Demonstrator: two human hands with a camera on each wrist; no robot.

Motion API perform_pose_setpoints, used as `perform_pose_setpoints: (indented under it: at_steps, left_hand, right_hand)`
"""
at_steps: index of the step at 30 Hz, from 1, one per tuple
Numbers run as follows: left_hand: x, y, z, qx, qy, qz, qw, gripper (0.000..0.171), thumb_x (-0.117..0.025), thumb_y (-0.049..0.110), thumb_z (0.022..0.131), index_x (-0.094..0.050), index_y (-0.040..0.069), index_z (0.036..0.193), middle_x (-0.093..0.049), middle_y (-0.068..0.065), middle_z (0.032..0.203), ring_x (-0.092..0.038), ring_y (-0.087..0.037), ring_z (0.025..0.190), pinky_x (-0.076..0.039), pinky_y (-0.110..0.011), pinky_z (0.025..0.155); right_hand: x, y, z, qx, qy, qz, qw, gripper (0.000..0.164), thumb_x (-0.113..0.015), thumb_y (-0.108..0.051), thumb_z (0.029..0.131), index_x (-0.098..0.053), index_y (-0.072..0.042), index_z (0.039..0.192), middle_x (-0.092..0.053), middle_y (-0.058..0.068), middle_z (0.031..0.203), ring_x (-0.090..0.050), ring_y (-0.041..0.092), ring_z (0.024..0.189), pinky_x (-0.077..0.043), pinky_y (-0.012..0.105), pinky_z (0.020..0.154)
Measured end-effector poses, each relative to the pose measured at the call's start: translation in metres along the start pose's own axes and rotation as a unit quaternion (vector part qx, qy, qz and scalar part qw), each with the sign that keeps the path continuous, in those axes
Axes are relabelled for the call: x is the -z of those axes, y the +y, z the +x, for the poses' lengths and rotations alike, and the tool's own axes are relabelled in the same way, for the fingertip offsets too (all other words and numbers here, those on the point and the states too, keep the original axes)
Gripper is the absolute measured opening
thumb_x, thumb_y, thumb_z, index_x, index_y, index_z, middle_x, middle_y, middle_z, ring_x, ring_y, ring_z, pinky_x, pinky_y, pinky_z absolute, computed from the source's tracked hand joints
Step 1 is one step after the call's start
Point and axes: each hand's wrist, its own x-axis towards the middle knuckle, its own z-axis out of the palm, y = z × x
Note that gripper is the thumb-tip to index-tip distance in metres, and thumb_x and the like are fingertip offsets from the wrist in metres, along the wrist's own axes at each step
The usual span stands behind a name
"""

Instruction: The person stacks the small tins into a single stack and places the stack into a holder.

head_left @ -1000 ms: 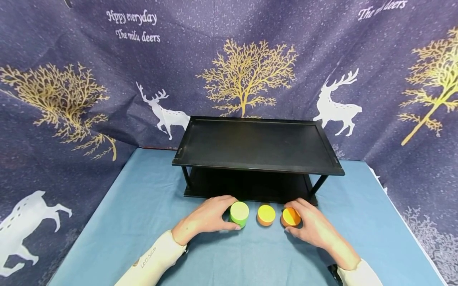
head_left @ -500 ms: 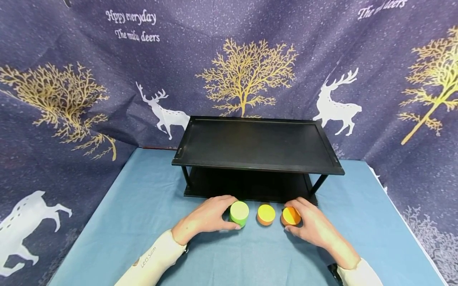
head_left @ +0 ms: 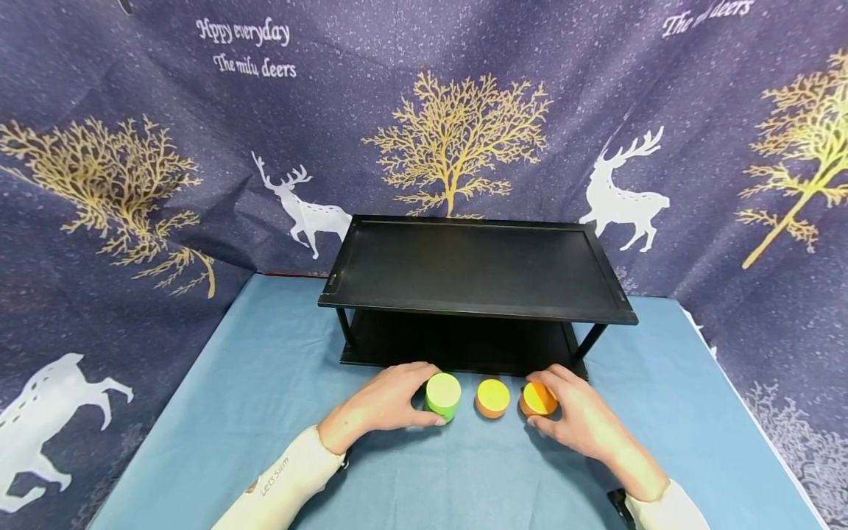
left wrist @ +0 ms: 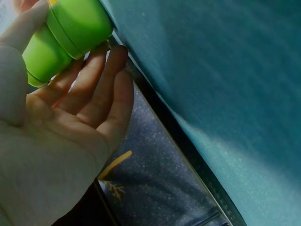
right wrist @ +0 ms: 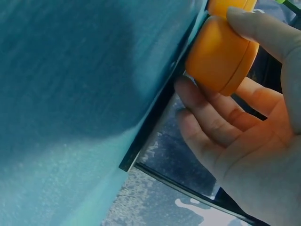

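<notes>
Cream sleeves stretched fwd, L hand angled in, pinching green tub, R hand ditto on orange tub, 2nd orange tub betw., can't see inside.

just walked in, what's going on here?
A person's left grip holds what look like two stacked green containers, and the right grip holds an orange container. A second orange container stands untouched between them on blue cloth. All line up in front of a black two-tier shelf.
</notes>
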Motion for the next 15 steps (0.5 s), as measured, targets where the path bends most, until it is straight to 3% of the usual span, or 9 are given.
perform_pose_setpoints:
  at_steps: [15]
  left_hand:
    - [-0.0006, -0.0005, -0.0007, 0.0, 0.003, -0.003, 1.0, 0.061, -0.087, 0.054, 0.085, -0.066, 0.023, 0.134, -0.067, 0.011, 0.125, -0.062, -0.006, 0.109, -0.054, -0.033, 0.1]
  right_hand:
    - [0.0047, -0.006, -0.0011, 0.012, 0.024, -0.009, 1.0, 0.058, -0.097, -0.024, 0.076, -0.072, -0.011, 0.127, -0.063, -0.004, 0.114, -0.057, 0.011, 0.092, -0.058, 0.04, 0.085]
